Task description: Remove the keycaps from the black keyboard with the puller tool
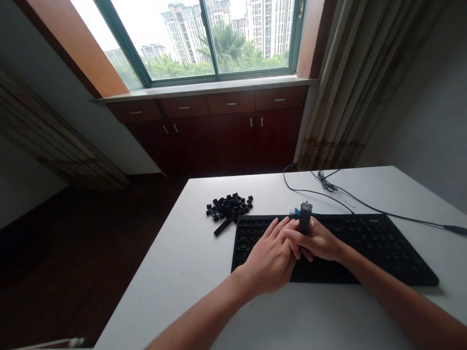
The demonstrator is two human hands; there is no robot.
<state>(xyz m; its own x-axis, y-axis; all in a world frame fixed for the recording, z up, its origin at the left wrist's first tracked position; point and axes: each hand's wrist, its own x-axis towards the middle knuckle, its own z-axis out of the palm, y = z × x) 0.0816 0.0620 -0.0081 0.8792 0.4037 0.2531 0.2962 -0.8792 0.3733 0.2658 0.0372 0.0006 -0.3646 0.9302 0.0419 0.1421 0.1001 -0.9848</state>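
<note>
Head; right fingers [298, 238] grip black tool [305, 221]; left fingers [272, 228]: grip unclear; keyboard [368, 248]: marking [374, 221] unreadable

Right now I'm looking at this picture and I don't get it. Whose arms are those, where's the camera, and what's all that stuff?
There's no robot here: these are a person's own bare hands, seen by a camera worn on their head. The right hand grips a small dark object, held upright; I can't tell exactly what it is. The left hand is beside it, over a black keyboard. On the white table also lie a heap of loose black keys and a thin cable.
</note>
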